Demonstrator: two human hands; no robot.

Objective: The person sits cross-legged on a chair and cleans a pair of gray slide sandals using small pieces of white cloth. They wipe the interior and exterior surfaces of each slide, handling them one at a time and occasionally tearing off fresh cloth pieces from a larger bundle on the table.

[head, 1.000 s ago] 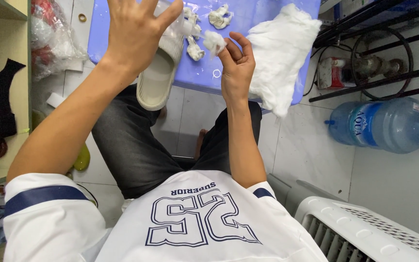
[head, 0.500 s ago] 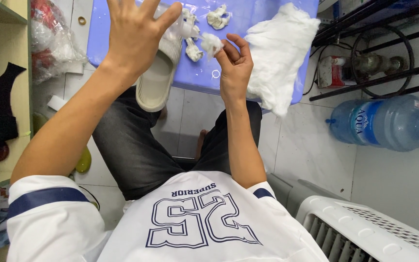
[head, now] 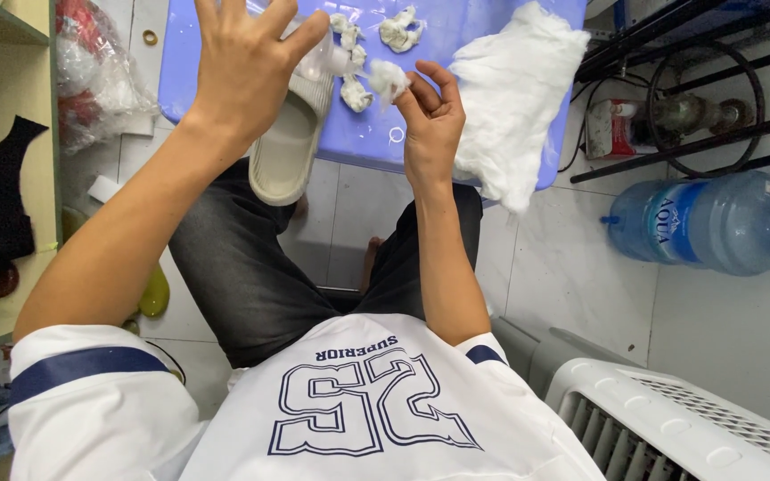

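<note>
My left hand [head: 242, 76] is raised with its back to me. Its thumb and palm grip the top end of a beige slipper [head: 285, 147], which hangs down over the front edge of a blue plastic stool [head: 376, 142]. My right hand [head: 430, 120] pinches a small white cotton tuft [head: 388, 78] between thumb and fingertips, just right of the slipper. Several small cotton wads [head: 398, 31] lie on the stool beyond my hands. A large sheet of cotton wool [head: 514, 98] is draped over the stool's right side.
A big blue water bottle [head: 715, 223] lies on the tiled floor at the right, below a black metal rack [head: 670, 142]. A white ribbed appliance [head: 688, 428] is at the bottom right. A yellow shelf [head: 11, 178] and plastic bags [head: 91, 80] are at the left.
My right hand has drawn the cotton tuft slightly up and closer to the slipper. My left hand has barely shifted.
</note>
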